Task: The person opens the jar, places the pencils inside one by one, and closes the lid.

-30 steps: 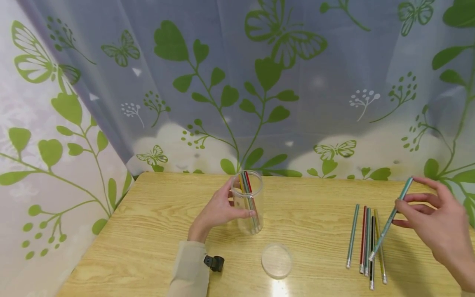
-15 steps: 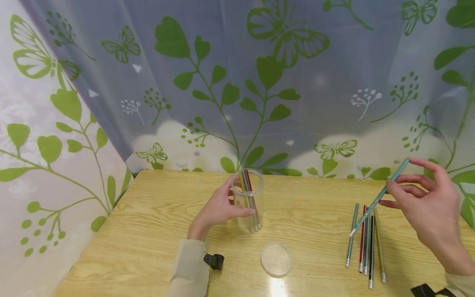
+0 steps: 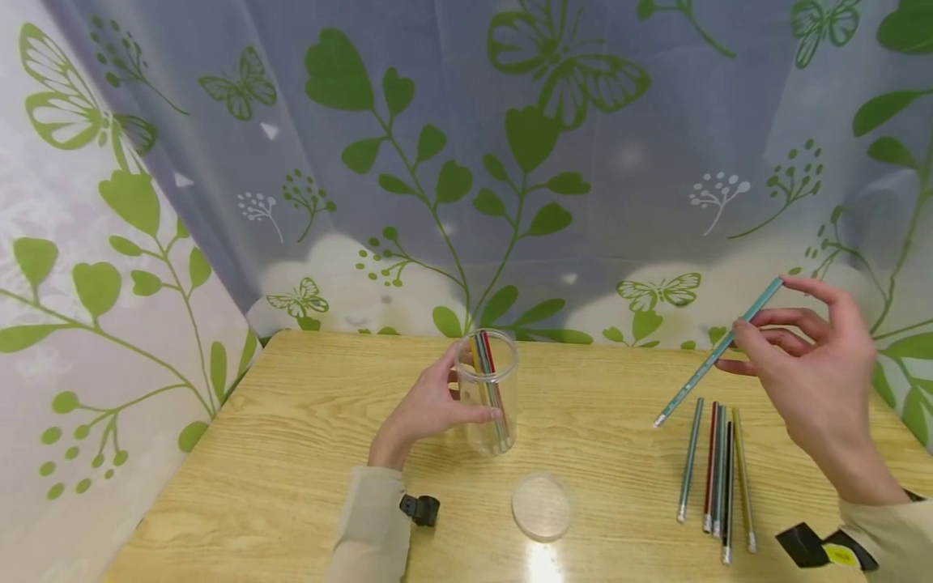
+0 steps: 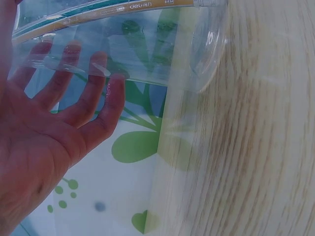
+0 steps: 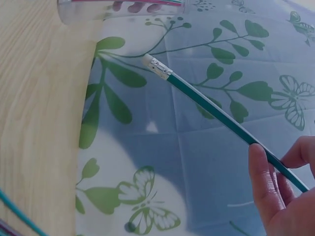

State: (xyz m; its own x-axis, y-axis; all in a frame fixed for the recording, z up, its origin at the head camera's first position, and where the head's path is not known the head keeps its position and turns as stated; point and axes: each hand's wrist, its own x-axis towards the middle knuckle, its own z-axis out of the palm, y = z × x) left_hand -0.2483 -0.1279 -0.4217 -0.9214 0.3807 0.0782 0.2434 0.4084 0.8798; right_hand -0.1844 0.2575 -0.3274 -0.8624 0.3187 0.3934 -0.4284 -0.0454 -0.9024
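My left hand (image 3: 433,409) grips a clear plastic jar (image 3: 501,413) that stands upright on the table, thumb in front and fingers behind. Several pencils (image 3: 487,364), among them yellow, teal and red ones, lean inside it. In the left wrist view the fingers curve along the wall of the jar (image 4: 147,64). My right hand (image 3: 816,364) pinches a teal pencil (image 3: 717,354) above the table, tilted with its white eraser end down to the left. The right wrist view shows the pencil (image 5: 211,108) between thumb and fingers, its eraser end toward the jar (image 5: 83,12).
Several loose pencils (image 3: 720,470), teal, red, black and yellow, lie side by side on the wooden table (image 3: 291,421) below my right hand. A round clear lid (image 3: 542,508) lies in front of the jar. A patterned curtain (image 3: 452,162) hangs behind the table.
My right hand has moved left and upward with the teal pencil, which now slants more toward the horizontal. The left hand and the jar have stayed in place.
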